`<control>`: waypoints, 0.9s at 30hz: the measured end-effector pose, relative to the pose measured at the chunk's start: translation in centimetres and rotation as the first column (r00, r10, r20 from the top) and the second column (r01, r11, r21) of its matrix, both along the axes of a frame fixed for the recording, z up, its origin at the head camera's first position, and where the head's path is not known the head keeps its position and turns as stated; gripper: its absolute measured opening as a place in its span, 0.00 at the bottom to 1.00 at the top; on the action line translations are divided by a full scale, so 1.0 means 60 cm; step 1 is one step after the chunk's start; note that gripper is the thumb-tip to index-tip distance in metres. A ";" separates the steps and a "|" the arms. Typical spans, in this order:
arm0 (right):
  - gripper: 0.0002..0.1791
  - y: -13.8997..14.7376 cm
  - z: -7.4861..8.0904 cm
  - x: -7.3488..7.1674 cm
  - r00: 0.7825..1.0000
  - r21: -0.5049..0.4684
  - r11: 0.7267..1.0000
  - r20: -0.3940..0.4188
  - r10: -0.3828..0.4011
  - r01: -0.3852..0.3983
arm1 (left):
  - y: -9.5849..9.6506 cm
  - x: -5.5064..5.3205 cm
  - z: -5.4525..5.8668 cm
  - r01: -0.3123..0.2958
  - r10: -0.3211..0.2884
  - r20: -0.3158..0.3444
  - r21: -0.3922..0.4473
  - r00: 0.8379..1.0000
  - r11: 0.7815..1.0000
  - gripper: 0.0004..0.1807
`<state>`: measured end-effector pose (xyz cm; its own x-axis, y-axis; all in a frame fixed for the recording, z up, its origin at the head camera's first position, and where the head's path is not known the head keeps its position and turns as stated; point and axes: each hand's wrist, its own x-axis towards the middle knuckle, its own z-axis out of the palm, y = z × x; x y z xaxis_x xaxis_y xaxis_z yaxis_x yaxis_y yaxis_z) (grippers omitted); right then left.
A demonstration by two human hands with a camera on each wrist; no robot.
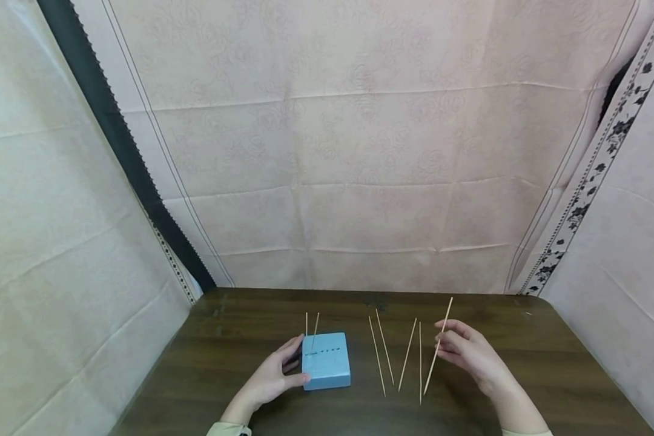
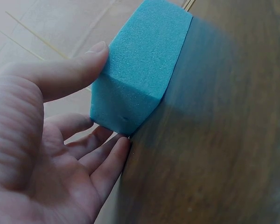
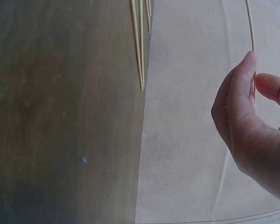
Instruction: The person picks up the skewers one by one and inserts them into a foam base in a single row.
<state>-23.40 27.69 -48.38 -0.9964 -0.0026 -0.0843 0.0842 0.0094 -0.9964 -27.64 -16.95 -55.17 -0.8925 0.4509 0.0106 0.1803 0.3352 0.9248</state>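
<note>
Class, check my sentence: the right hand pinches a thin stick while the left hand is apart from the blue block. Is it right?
Wrong about the left hand: it grips the blue block, as the left wrist view shows. The right hand does pinch a thin stick.

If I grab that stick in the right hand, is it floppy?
Probably stiff: the stick, pinched in the right hand, looks nearly straight. It's likely light, being so thin, but that thinness might let it snap.

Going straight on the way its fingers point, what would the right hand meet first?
Beyond the pinched stick, the right hand would likely meet the nearest loose stick on its left first, though it may be high enough to pass over; depth is unclear.
</note>
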 end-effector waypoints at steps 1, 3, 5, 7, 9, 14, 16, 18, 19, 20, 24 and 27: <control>0.13 0.002 0.002 0.001 1.000 -0.004 1.000 -0.003 -0.007 0.007 | 0.000 0.000 0.000 0.001 -0.001 0.001 0.002 1.000 1.000 0.53; 0.12 0.006 0.004 0.002 1.000 -0.013 1.000 -0.009 -0.014 0.013 | 0.001 0.000 0.000 0.002 -0.002 0.001 0.003 1.000 1.000 0.53; 0.11 0.009 0.005 0.004 1.000 -0.024 1.000 -0.014 -0.016 0.015 | 0.001 0.000 0.001 0.003 -0.003 0.000 0.002 1.000 1.000 0.53; 0.11 0.011 0.007 0.005 1.000 -0.033 0.999 -0.016 -0.021 0.021 | 0.002 0.000 0.002 0.005 -0.005 0.001 0.000 1.000 1.000 0.53; 0.10 0.012 0.009 0.006 1.000 -0.041 0.999 -0.016 -0.022 0.022 | 0.003 -0.001 0.003 0.007 -0.007 0.001 -0.004 1.000 1.000 0.53; 0.10 0.011 0.012 0.005 0.999 -0.051 0.999 -0.031 -0.012 0.010 | 0.003 -0.003 0.004 0.005 -0.005 -0.003 -0.002 1.000 1.000 0.53; 0.10 0.009 0.013 0.004 0.999 -0.055 0.998 -0.035 -0.008 0.006 | 0.002 -0.003 0.004 0.004 -0.004 -0.003 0.000 1.000 1.000 0.53; 0.09 0.009 0.012 0.004 0.999 -0.055 0.998 -0.037 -0.004 0.002 | 0.002 -0.002 0.004 0.005 -0.005 -0.001 0.001 1.000 1.000 0.53; 0.09 0.008 0.012 0.004 0.999 -0.056 0.998 -0.037 -0.004 0.002 | 0.001 -0.002 0.004 0.005 -0.005 0.001 0.000 1.000 1.000 0.53; 0.10 0.007 0.013 0.004 0.999 -0.057 0.998 -0.036 -0.006 0.004 | 0.001 -0.001 0.004 0.004 -0.004 0.002 -0.003 1.000 1.000 0.53; 0.13 0.002 0.011 0.004 0.999 -0.063 0.998 -0.039 -0.012 0.010 | 0.001 0.000 0.003 0.003 -0.004 -0.006 -0.015 1.000 1.000 0.53; 0.16 -0.002 0.010 0.003 0.999 -0.068 0.998 -0.048 -0.002 -0.001 | 0.001 -0.001 0.001 0.008 -0.009 -0.023 -0.018 1.000 1.000 0.53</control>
